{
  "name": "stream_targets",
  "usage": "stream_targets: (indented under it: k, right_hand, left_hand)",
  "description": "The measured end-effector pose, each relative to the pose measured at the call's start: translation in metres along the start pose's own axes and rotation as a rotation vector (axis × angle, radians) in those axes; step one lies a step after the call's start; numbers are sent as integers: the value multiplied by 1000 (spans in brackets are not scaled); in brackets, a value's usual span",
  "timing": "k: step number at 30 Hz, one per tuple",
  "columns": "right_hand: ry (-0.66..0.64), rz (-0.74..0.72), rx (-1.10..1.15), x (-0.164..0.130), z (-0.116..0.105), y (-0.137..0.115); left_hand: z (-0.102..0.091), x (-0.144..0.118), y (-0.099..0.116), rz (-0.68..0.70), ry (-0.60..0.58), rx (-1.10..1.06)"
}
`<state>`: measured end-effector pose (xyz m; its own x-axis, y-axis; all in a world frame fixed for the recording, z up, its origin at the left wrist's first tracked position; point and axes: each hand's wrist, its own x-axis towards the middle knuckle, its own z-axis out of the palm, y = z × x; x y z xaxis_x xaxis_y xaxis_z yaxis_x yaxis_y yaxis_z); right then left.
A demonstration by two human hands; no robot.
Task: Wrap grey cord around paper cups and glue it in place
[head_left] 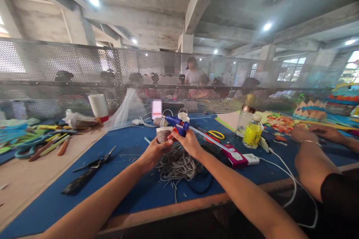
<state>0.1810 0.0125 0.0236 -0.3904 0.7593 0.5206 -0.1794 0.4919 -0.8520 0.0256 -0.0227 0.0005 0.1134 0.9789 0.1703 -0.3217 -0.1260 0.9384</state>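
My left hand (pixel 155 152) is closed round a small paper cup (pixel 163 133) whose side looks wrapped in grey cord below a white rim. In my right hand (pixel 189 142) I grip a blue hot glue gun (pixel 177 122), its nozzle pointing left over the cup. A long white glue stick (pixel 207 137) sticks out of the gun's back toward the right. Under both hands lies a tangled heap of grey cord (pixel 179 164). Just behind, two more small cups, one a white cup with a handle (pixel 183 115), stand on the blue mat.
Black scissors (pixel 95 166) lie at the left, beyond them a pile of tools and a stack of paper cups (pixel 98 107). A yellow drink bottle (pixel 252 132), yellow-handled scissors (pixel 216 134) and a white charger with cable (pixel 251 159) are right. A co-worker's arms (pixel 311 149) reach in from the right. A perforated metal screen (pixel 168 67) runs behind.
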Motion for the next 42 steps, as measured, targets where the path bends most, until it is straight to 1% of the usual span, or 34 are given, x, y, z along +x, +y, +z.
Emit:
stream_targets:
  k: [5,9,15,18,25,30,36,38,42]
  right_hand:
    - [19,28,-10,1,-2,3]
    - [77,21,-97,2,-3,6]
    - [41,100,-23,0,2,12]
    - [62,81,-93,-2,3,14]
    - [56,37,-269,-7,5,18]
    - [77,-20,-384,-9,7,11]
    - [76,-64,-422,-12,10,4]
    - [53,-68,-391,-12,11,4]
    - [-41,-55,-295,-14,12,3]
  left_hand:
    - [0,0,3,-8,-11,-25]
    - [0,-1,5,-28,-22,-60]
    - [0,-1,6,-60,10,-110]
    - [0,-1,7,-71,27,-121]
    - [-2,-1,6,-99,31,-143]
    - [-4,0,4,-100,20,-151]
    - [-6,0,5,-117,35,-145]
    - [-6,1,5,-134,39,-151]
    - [-5,1,5,-145,67,-169]
